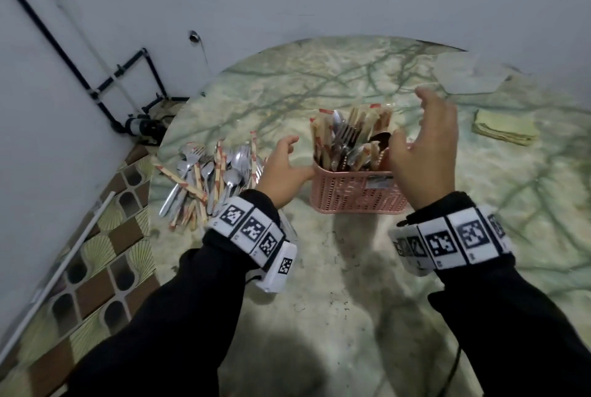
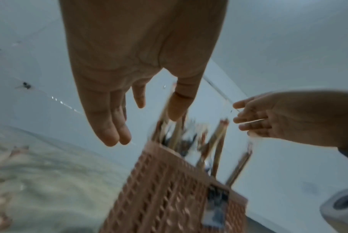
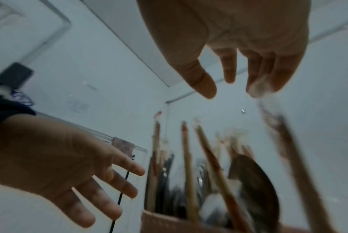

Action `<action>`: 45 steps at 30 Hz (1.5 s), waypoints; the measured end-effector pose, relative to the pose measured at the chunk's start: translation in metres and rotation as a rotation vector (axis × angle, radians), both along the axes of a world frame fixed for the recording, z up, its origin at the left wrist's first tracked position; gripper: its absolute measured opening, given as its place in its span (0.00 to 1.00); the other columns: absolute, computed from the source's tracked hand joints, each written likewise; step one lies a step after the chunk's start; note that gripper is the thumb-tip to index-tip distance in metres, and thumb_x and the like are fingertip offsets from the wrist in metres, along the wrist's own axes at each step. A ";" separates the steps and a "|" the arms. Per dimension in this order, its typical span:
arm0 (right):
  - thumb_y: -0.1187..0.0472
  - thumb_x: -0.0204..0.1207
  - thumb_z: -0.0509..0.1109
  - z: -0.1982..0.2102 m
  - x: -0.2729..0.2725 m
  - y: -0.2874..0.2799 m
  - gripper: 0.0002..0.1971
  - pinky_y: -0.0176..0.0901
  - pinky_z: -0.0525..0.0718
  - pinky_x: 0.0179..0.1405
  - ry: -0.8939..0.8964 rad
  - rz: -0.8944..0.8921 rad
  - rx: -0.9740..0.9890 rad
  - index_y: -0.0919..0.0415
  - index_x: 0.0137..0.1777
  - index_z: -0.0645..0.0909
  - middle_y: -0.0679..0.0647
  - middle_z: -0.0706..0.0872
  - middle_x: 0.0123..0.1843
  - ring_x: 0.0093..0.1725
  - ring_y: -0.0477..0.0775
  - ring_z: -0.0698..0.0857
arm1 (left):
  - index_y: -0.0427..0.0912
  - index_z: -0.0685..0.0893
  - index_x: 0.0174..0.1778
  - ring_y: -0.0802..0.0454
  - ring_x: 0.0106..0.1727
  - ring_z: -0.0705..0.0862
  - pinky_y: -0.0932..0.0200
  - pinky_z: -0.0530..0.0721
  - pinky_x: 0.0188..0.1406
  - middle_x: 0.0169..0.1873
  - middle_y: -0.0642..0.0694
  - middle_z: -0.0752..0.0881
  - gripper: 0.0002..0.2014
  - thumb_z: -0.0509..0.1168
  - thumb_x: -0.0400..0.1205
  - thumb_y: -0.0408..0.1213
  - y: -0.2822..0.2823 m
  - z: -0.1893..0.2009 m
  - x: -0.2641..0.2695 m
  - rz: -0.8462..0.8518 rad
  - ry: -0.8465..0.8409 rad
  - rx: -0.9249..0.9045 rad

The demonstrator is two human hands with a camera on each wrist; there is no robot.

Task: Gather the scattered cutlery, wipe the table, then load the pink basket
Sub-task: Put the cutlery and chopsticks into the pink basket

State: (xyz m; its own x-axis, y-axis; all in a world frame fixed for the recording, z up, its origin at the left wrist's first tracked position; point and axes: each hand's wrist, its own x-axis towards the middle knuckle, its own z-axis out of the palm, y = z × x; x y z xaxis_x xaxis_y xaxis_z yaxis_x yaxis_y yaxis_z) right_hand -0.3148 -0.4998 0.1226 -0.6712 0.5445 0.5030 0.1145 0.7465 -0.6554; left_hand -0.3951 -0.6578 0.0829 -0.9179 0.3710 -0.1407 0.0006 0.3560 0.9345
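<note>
1. The pink basket point(image 1: 355, 196) stands upright near the middle of the marble-patterned table point(image 1: 351, 284), packed with forks, spoons and wrapped chopsticks standing on end.
2. The left hand point(image 1: 283, 169) sits at the basket's left end, fingers loosely spread and holding nothing; whether the thumb touches the rim cannot be told from the head view.
3. The right hand point(image 1: 425, 153) hovers at the basket's right end, fingers apart and empty.
4. A pile of loose cutlery point(image 1: 208, 179) lies near the table's left edge, just left of the left hand, so loading looks part done.
5. Risk: the tall contents make the basket top-heavy, and a nudge from either hand could tip it or knock pieces out.
6. Risk: the pile lies close to the edge, and a careless sweep could send pieces to the floor.
7. Only the head view shows the pile and the folded yellow cloth point(image 1: 505, 131) at the right, well apart from the basket.
8. The wrist views, though blurred, show both palms bare and empty, which the head view, looking on the backs of the hands, does not.
</note>
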 end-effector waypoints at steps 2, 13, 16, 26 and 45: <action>0.72 0.71 0.61 0.012 -0.001 -0.026 0.22 0.42 0.75 0.60 0.182 0.044 0.092 0.69 0.67 0.74 0.62 0.77 0.60 0.60 0.56 0.76 | 0.44 0.75 0.68 0.52 0.66 0.75 0.61 0.76 0.57 0.64 0.47 0.76 0.23 0.66 0.77 0.28 -0.028 0.006 -0.009 0.065 0.045 0.020; 0.67 0.76 0.64 -0.063 -0.087 -0.172 0.09 0.35 0.71 0.40 -0.522 0.499 -0.113 0.63 0.53 0.82 0.55 0.83 0.44 0.41 0.49 0.77 | 0.40 0.77 0.30 0.46 0.38 0.77 0.54 0.77 0.45 0.32 0.42 0.78 0.10 0.68 0.75 0.37 -0.170 -0.042 -0.082 0.423 -0.150 -0.301; 0.67 0.76 0.64 -0.094 -0.111 -0.198 0.09 0.42 0.77 0.44 -0.754 0.502 -0.099 0.63 0.55 0.79 0.58 0.83 0.49 0.47 0.57 0.82 | 0.34 0.78 0.30 0.40 0.36 0.80 0.55 0.73 0.39 0.32 0.36 0.81 0.15 0.67 0.77 0.41 -0.174 -0.055 -0.096 0.400 -0.196 -0.457; 0.63 0.77 0.67 -0.127 -0.144 -0.238 0.15 0.48 0.79 0.45 -0.886 0.483 -0.139 0.67 0.61 0.70 0.63 0.83 0.55 0.53 0.64 0.84 | 0.27 0.81 0.53 0.38 0.51 0.81 0.56 0.72 0.43 0.55 0.32 0.84 0.19 0.67 0.78 0.43 -0.165 -0.074 -0.118 0.400 -0.195 -0.569; 0.67 0.80 0.56 -0.100 -0.149 -0.192 0.05 0.37 0.72 0.27 -1.086 0.515 -0.296 0.66 0.45 0.73 0.54 0.74 0.36 0.30 0.48 0.73 | 0.41 0.75 0.29 0.47 0.34 0.77 0.53 0.80 0.43 0.29 0.45 0.78 0.12 0.64 0.78 0.27 -0.178 -0.084 -0.121 0.337 -0.213 -0.237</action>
State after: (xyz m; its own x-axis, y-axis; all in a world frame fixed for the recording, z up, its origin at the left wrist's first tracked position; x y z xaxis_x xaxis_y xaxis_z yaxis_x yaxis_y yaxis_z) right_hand -0.4640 -0.6915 0.0223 -0.8331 0.0915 -0.5456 0.4410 0.7053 -0.5551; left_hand -0.5164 -0.8357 -0.0009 -0.9234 -0.0084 -0.3838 -0.3347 0.5071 0.7942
